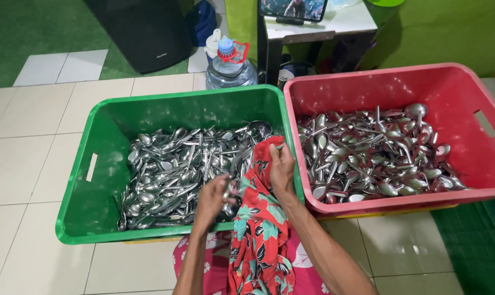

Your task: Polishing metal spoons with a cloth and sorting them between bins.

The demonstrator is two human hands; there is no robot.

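Left hand (213, 198) grip closed around a bunch of spoons (229, 192) at near right corner of green crate (89, 164). Right hand (282, 166) pinches red floral cloth (258, 229) draped over the crate's right wall. Red crate (466, 93) of spoons just right, on tiled floor (23, 164). Water jug (230, 65) far.

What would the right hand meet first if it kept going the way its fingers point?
The right hand holds the red floral cloth and points up toward the green crate's far side. It would probably meet the spoons near the ladle first, though depth is unclear.
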